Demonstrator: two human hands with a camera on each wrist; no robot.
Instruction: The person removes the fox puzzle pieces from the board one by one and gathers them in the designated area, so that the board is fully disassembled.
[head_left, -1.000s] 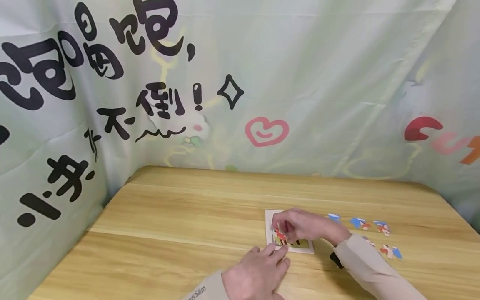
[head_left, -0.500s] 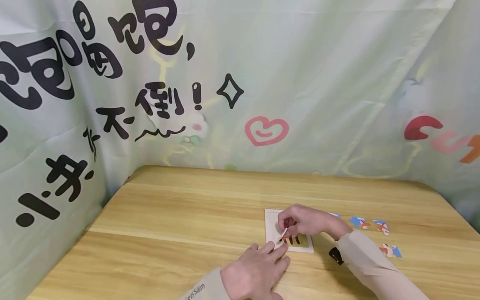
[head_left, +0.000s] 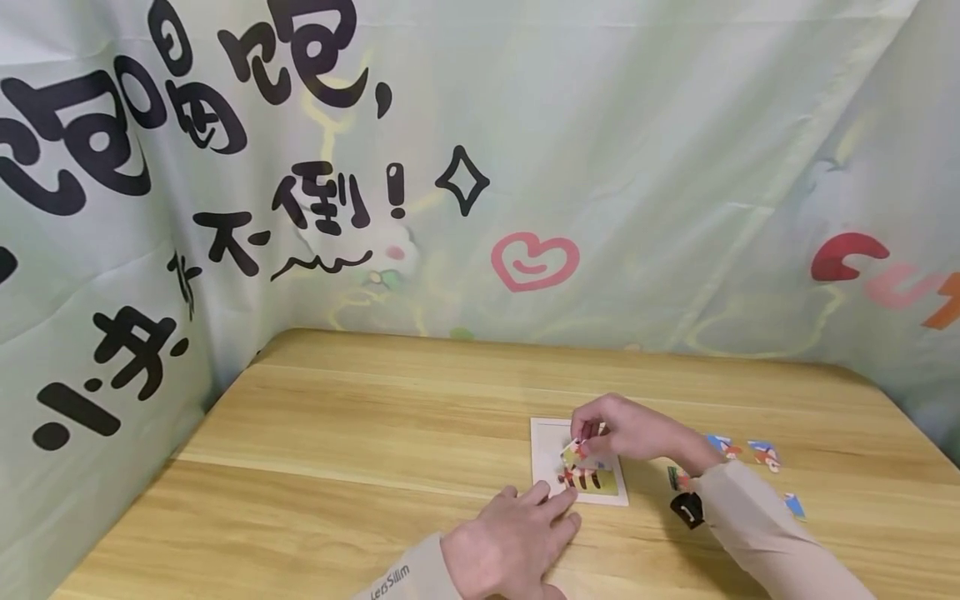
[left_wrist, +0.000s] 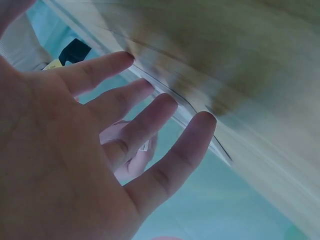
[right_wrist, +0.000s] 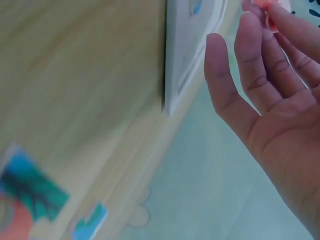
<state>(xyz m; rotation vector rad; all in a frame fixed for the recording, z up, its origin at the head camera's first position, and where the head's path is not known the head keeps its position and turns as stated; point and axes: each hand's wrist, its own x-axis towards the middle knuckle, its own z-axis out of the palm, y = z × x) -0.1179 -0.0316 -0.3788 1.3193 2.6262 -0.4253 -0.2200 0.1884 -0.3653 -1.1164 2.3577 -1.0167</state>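
A jigsaw puzzle piece (head_left: 574, 452) with red and yellow-green print is pinched between the thumb and fingers of my right hand (head_left: 633, 427). It is tilted, over the white-framed puzzle tray (head_left: 545, 435). Only its reddish edge shows at the fingertips in the right wrist view. Beneath it, the front part of the tray holds a picture section (head_left: 592, 481) with dark stripes on yellow-green. My left hand (head_left: 517, 537) lies with fingers spread, its fingertips at the tray's front edge. The left wrist view shows those fingers fairly straight along that edge.
Several loose puzzle pieces lie right of the tray, including one blue-and-orange piece (head_left: 765, 455); my right forearm partly covers others. A black object (head_left: 687, 509) is by the right sleeve. A printed curtain (head_left: 645, 167) hangs behind the wooden table (head_left: 360, 433).
My right hand has moved back and slightly right over the tray. The piece it pinches, steeply tilted at the tray's front left half a second ago, is now farther back. My left hand stays put.
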